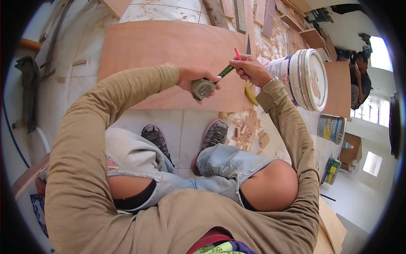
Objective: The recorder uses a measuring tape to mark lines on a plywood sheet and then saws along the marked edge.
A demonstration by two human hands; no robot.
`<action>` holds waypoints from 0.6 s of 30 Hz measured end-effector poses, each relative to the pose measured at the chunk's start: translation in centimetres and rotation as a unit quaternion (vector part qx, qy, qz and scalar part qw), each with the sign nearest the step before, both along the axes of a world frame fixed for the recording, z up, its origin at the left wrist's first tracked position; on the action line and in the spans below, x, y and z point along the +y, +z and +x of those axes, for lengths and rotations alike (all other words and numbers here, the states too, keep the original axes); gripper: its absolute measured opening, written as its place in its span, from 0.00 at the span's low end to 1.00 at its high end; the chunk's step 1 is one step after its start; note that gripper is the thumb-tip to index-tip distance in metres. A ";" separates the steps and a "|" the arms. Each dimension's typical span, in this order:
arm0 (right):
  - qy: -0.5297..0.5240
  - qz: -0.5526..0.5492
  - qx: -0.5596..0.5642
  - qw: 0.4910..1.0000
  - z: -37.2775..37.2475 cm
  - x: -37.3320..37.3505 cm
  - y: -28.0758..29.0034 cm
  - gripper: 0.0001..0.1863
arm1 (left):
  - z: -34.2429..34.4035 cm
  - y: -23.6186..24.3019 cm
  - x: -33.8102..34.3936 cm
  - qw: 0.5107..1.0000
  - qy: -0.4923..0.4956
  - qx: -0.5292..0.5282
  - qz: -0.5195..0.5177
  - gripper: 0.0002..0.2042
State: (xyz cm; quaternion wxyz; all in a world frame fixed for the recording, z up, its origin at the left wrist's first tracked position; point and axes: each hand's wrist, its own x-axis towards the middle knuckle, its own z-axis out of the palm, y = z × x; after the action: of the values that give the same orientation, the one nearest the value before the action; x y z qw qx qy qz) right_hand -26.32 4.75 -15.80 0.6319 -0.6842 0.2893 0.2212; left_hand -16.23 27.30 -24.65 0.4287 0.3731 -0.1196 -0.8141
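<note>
My left hand (pixel 198 80) is closed around a tape measure (pixel 204 89) with a rounded grey-brown case. A short length of its green blade (pixel 226 72) is drawn out to the right, up to my right hand (pixel 251 70). Those fingers pinch a red pencil (pixel 237 54), which points up, and the blade's end lies at the same fingertips. Exactly how they grip the end is hidden. Below both hands a large reddish-brown plywood sheet (pixel 169 46) lies flat on the floor.
A white bucket with a lid (pixel 315 80) stands right of my right hand. Near it lie a yellow curved thing (pixel 250 94) and sawdust with wood scraps (pixel 241 129). Boards (pixel 240 17) lie beyond the sheet. Another person (pixel 361 80) sits at the far right.
</note>
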 end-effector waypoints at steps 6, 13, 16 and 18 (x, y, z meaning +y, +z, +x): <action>-0.003 -0.126 -0.116 0.985 6.8 -11.0 -3.1 0.12 | 18.3 -0.5 14.7 0.848 -0.038 -0.505 0.157 0.13; 0.012 -0.241 -0.200 0.950 11.1 -17.8 -12.7 0.15 | 30.7 -0.5 30.6 0.614 0.105 -0.774 0.110 0.11; 0.022 -0.296 -0.196 0.934 12.0 -17.4 -14.8 0.14 | 31.6 -3.5 29.8 0.585 0.123 -0.793 0.118 0.11; 0.014 -0.419 -0.144 0.897 12.2 -17.1 -15.2 0.12 | 32.1 -5.2 28.9 0.586 0.143 -0.782 0.158 0.12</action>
State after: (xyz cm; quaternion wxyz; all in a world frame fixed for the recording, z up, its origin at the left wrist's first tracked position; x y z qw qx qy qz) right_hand -14.08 -12.38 -31.00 0.3183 -0.9139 0.2516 -0.0122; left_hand 15.87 56.23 -29.89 0.2150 0.9398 -0.2237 -0.1433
